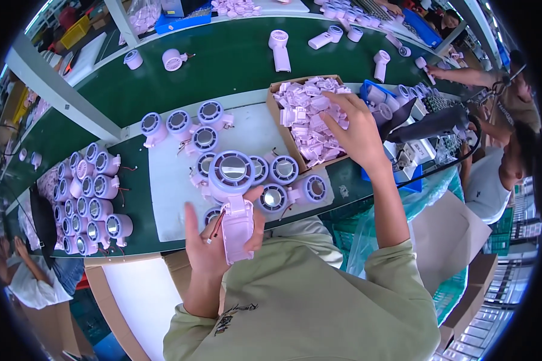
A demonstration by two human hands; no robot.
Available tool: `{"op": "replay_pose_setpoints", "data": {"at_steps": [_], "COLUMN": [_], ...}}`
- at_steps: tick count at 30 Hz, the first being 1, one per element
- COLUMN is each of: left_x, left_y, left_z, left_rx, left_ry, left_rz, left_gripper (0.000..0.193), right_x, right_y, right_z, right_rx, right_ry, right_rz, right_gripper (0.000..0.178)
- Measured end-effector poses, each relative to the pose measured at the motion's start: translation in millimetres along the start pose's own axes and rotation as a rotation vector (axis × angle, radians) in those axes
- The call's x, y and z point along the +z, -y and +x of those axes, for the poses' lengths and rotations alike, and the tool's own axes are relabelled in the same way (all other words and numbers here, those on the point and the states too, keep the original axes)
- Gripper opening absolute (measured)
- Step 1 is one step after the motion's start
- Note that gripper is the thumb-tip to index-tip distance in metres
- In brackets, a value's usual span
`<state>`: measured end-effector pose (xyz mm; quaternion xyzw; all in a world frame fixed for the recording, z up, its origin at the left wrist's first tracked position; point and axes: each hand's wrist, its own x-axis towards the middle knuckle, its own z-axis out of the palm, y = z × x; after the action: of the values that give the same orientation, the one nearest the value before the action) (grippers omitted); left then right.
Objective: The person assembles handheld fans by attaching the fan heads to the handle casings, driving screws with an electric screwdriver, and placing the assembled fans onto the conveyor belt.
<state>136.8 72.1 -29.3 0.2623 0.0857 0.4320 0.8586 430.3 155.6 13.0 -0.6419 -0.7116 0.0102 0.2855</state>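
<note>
My left hand (205, 249) grips a lilac handheld fan (238, 222) by its handle, with the round head tilted up and away from me. The handle's inner side faces up, and thin red and black wires with a small white connector hang beside it. Over a cardboard box (288, 130) of small pink plastic parts (307, 114), my right hand (362, 131) reaches in from the right. Its fingers are apart, the tips close to the heap, and no part shows in them. Several more fan heads (205, 138) with trailing wires lie around the held fan on a white mat (171, 207).
Many fan heads (96, 207) stand grouped at the left. Beyond the mat, a green conveyor belt (235, 66) carries finished-looking fans (279, 51). A black tool (430, 125) with a cable and a blue bin (376, 96) are at the right. Other people work nearby.
</note>
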Motion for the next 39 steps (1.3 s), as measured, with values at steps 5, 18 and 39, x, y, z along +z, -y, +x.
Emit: {"op": "replay_pose_setpoints", "data": {"at_steps": [5, 18, 39], "left_x": [-2.9, 4.5, 12.3], "left_y": [11.0, -17.9, -15.6], "left_z": [4.4, 16.8, 19.8], "left_rx": [-0.027, 0.017, -0.168], "left_ry": [-0.022, 0.083, 0.035], "left_rz": [-0.192, 0.696, 0.607], "left_gripper": [0.071, 0.052, 0.034], "right_x": [8.9, 4.0, 9.4], "right_y": [-14.9, -6.7, 102.2], "right_z": [10.0, 22.4, -57.6], "right_rx": [-0.251, -0.201, -0.436], "right_ry": [-0.079, 0.140, -0.132], "right_rz": [-0.106, -0.087, 0.507], "right_gripper": [0.024, 0.014, 0.021]}}
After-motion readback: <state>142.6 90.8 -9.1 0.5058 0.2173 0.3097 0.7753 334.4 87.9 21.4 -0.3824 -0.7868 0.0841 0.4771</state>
